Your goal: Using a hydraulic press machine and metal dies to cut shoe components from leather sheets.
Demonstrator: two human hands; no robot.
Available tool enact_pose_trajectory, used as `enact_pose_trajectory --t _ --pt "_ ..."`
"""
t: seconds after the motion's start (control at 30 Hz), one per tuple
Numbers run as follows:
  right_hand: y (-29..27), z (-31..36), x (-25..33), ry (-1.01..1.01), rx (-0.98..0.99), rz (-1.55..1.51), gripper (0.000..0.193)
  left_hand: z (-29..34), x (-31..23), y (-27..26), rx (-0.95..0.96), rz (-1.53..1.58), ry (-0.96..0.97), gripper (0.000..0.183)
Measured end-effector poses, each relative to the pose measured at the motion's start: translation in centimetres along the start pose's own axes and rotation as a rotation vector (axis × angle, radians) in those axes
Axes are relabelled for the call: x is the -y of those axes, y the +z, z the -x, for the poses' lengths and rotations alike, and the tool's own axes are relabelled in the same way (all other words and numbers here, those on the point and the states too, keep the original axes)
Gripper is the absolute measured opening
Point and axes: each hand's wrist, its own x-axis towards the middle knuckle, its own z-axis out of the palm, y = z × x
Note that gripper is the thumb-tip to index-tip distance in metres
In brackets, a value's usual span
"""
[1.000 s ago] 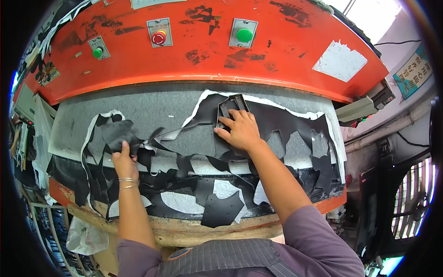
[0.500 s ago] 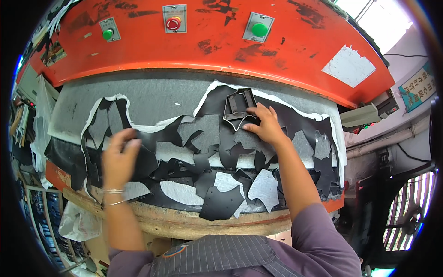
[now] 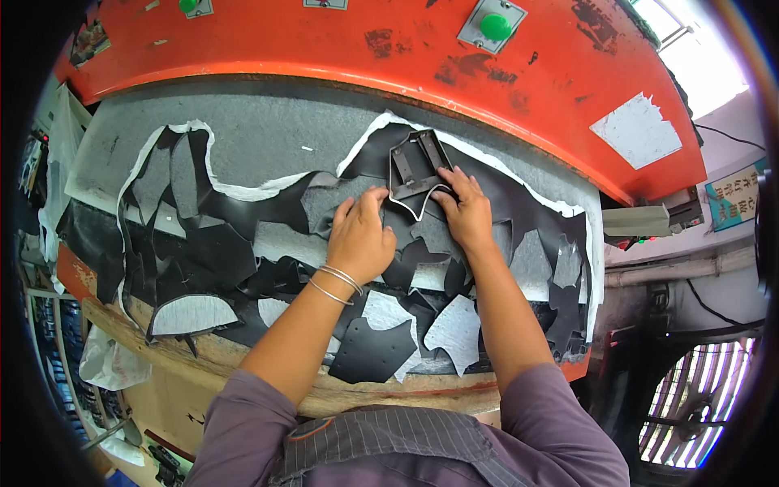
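Observation:
A dark metal cutting die (image 3: 414, 188), shaped like a frame with a pointed near end, sits on a black leather-like sheet (image 3: 369, 158) with a ragged white edge. My right hand (image 3: 467, 213) grips the die's right side with thumb and fingers. Just left of the die, my left hand (image 3: 361, 235) is over the sheet, fingers bent and thumb apart, with nothing seen in it. Cut openings in the sheet show the grey board (image 3: 251, 146) beneath. Nearer to me lie loose pieces: a black one with small holes (image 3: 372, 351) and a pale grey one (image 3: 457, 333).
An orange-red machine beam (image 3: 324, 45) spans the far side, bearing a green push button (image 3: 495, 27). A worn wooden edge (image 3: 357, 395) runs along the front. Dark scraps (image 3: 280, 276) lie in the middle; a plastic bag (image 3: 114, 361) hangs at the left.
My left hand has moved right, from the sheet's left part to beside the die. My right hand stays at the die. The view has shifted slightly.

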Motion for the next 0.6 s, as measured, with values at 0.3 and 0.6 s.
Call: enact_pose_trajectory --t 0.3,0.6 --pt "-0.28 -0.02 -0.34 -0.013 -0.051 0.011 0.037 -0.62 0.83 -0.14 0.048 0.007 0.028 0.050" --pt "-0.37 0.38 -0.86 -0.072 -0.030 0.078 0.039 -0.03 0.07 -0.67 0.119 0.016 0.014 0.045"
